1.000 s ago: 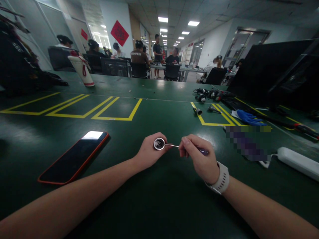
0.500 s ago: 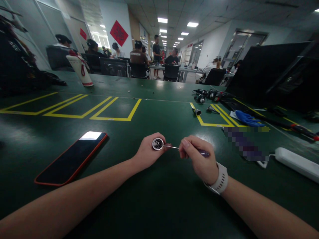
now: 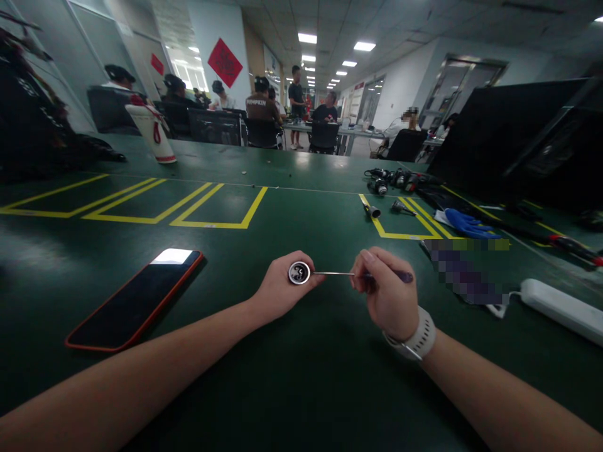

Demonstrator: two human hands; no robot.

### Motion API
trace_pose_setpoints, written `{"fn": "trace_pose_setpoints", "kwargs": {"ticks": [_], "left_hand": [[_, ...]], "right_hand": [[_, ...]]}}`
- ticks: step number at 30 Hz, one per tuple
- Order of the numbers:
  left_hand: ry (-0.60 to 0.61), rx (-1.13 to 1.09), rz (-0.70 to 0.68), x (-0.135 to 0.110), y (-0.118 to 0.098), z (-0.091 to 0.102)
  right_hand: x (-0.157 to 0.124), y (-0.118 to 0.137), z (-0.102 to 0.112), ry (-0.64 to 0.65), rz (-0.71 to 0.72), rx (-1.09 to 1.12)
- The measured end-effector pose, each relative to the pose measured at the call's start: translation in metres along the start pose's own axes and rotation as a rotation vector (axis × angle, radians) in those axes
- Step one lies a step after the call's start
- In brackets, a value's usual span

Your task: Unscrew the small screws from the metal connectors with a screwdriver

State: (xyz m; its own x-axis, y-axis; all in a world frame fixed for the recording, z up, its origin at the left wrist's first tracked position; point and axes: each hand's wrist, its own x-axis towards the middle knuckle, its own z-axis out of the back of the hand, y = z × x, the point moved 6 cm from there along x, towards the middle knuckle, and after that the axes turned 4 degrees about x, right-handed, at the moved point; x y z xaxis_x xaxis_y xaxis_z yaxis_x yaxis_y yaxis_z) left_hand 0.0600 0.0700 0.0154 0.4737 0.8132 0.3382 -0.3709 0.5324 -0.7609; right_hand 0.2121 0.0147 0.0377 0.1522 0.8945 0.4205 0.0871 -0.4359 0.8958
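Note:
My left hand [image 3: 277, 290] rests on the green table [image 3: 301, 376] with its fingers wrapped round a small round silver part [image 3: 299, 272], whose open face points up. My right hand [image 3: 386, 295], with a white watch on the wrist, pinches a thin screwdriver [image 3: 362, 274] with a dark purple handle. The metal shaft lies almost level and its tip touches the right rim of the round part.
A phone in a red case [image 3: 134, 299] lies to the left. A white power strip [image 3: 560, 307] is at the right, with a blue glove [image 3: 466, 223], metal fittings [image 3: 391, 179] and a black monitor [image 3: 509, 135] behind. A white cup [image 3: 153, 132] stands far left. People sit at desks beyond.
My right hand has drawn back to the right and tilted the screwdriver flatter, so its tip now sits at the part's rim instead of inside it. The left hand stays put.

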Motion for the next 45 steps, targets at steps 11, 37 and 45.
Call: {"fn": "trace_pose_setpoints", "kwargs": {"ticks": [11,37,45], "left_hand": [[0.124,0.185,-0.035,0.000,-0.005,-0.005],[0.317,1.133,-0.648,-0.013,-0.038,-0.032],[0.264,0.728,-0.152,0.009,-0.016,0.012]], "right_hand": [[0.007,-0.016,0.009,-0.312,-0.246,0.364],[-0.003,-0.054,-0.006,-0.255,-0.497,0.299],[0.001,-0.047,-0.001,-0.270,-0.461,0.256]]}}
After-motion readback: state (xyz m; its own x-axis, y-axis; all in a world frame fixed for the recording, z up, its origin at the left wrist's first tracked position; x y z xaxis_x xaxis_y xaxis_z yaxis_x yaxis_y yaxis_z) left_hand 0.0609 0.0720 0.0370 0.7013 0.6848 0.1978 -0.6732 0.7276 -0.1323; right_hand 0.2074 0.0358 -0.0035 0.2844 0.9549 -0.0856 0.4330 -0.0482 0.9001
